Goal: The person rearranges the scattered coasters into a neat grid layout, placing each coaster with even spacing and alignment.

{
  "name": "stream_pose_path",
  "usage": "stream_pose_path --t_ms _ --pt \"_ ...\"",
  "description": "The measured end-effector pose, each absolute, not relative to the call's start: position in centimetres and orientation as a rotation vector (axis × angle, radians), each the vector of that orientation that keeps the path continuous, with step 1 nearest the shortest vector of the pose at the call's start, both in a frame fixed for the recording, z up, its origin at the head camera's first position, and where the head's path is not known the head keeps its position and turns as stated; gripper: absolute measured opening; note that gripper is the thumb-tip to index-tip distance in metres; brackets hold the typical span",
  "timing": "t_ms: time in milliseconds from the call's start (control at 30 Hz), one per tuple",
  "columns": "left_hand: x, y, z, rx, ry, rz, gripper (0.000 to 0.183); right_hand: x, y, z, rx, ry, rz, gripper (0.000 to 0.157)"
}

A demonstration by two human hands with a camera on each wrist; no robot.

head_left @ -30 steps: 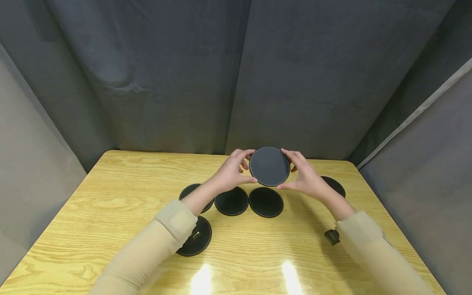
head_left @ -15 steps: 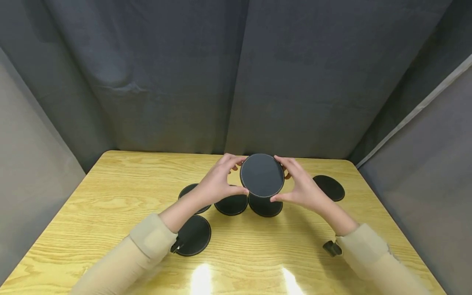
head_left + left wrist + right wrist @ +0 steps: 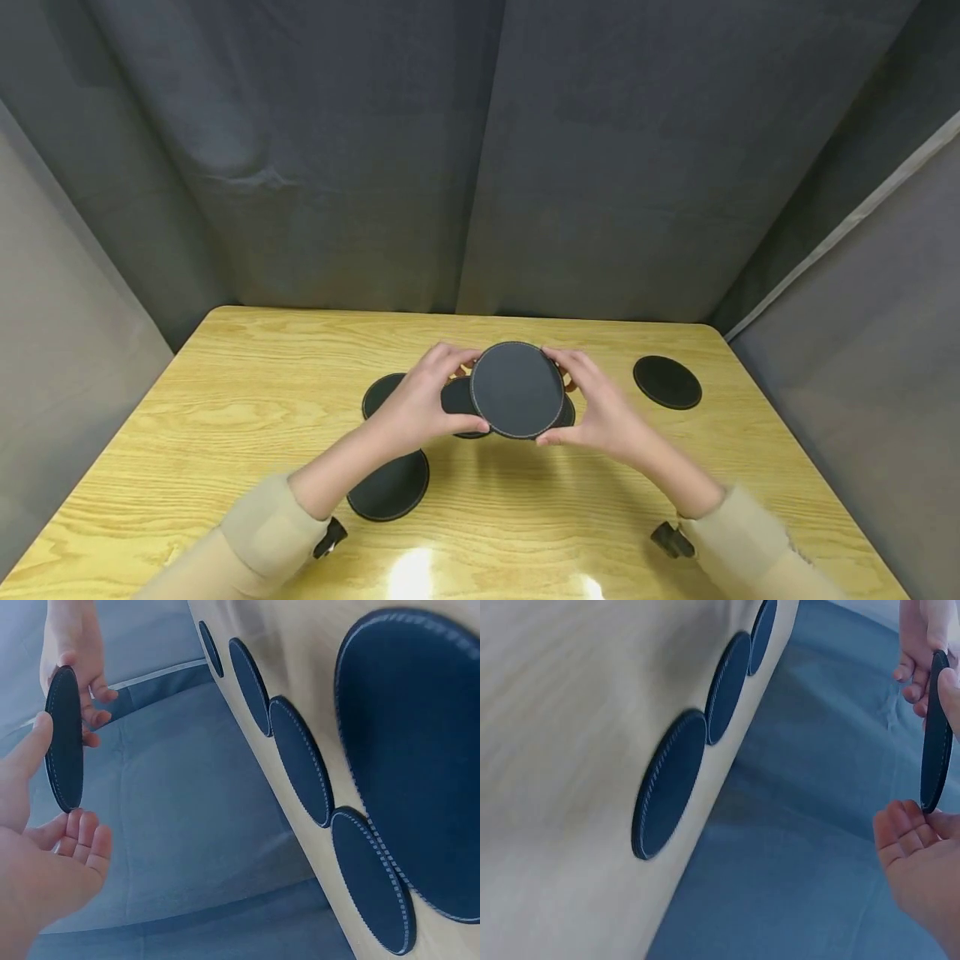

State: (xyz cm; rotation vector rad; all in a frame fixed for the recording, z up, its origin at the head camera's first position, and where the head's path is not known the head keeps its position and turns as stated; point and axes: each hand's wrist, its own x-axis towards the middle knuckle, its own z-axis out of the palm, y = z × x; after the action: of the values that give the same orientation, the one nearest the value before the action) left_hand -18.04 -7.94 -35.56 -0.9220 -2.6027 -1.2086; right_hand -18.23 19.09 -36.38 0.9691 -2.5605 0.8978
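Observation:
A round black coaster (image 3: 517, 390) with pale edge stitching is held up above the table between both hands. My left hand (image 3: 422, 406) pinches its left edge, thumb low and fingers at the top. On the opposite edge my right hand (image 3: 602, 410) grips it the same way. In the left wrist view the held coaster (image 3: 65, 739) stands clear of the tabletop, seen nearly edge-on. Behind and below it in the head view, a row of similar coasters lies flat; one coaster (image 3: 460, 398) is partly covered by the left hand and the held one.
Nearer on the left lies another coaster (image 3: 392, 486), partly behind the left forearm. A separate coaster (image 3: 667, 382) lies at the right of the wooden table (image 3: 247, 400). Grey curtains (image 3: 360, 167) enclose the table's back and sides.
Both hands have brought the held coaster left and toward the person, so it now overlaps the row. The coaster at the right has come into full view.

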Motion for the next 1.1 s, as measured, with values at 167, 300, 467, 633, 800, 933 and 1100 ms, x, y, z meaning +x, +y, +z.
stream_pose_path --t_ms 167,300,467,633,800,933,1100 --pt "-16.8 -8.7 -36.6 -0.905 -2.613 -1.161 0.081 -17.4 18.5 -37.5 0.989 -2.584 0.937 0.108" --pt "-15.9 -9.4 -37.7 -0.885 -2.627 -1.149 0.081 -16.7 18.1 -38.7 1.003 -2.608 0.953 0.106" --pt "-15.1 -10.0 -38.9 -0.864 -2.658 -1.14 0.082 -15.9 17.5 -39.8 1.005 -2.671 1.032 0.105" --pt "-14.2 -10.5 -40.1 -0.858 -2.685 -1.153 0.083 -15.2 16.8 -40.6 1.002 -2.712 1.08 0.103" --pt "-13.4 -10.9 -41.3 -0.839 -2.699 -1.146 0.082 -14.5 16.4 -41.3 0.984 -2.757 1.038 0.102" --pt "-13.1 -11.1 -42.0 -0.816 -2.72 -1.117 0.081 -14.2 16.0 -42.1 0.961 -2.789 1.021 0.101" --pt "-13.0 -11.3 -42.7 -0.815 -2.762 -1.031 0.081 -13.9 15.5 -43.1 0.922 -2.847 0.986 0.1"
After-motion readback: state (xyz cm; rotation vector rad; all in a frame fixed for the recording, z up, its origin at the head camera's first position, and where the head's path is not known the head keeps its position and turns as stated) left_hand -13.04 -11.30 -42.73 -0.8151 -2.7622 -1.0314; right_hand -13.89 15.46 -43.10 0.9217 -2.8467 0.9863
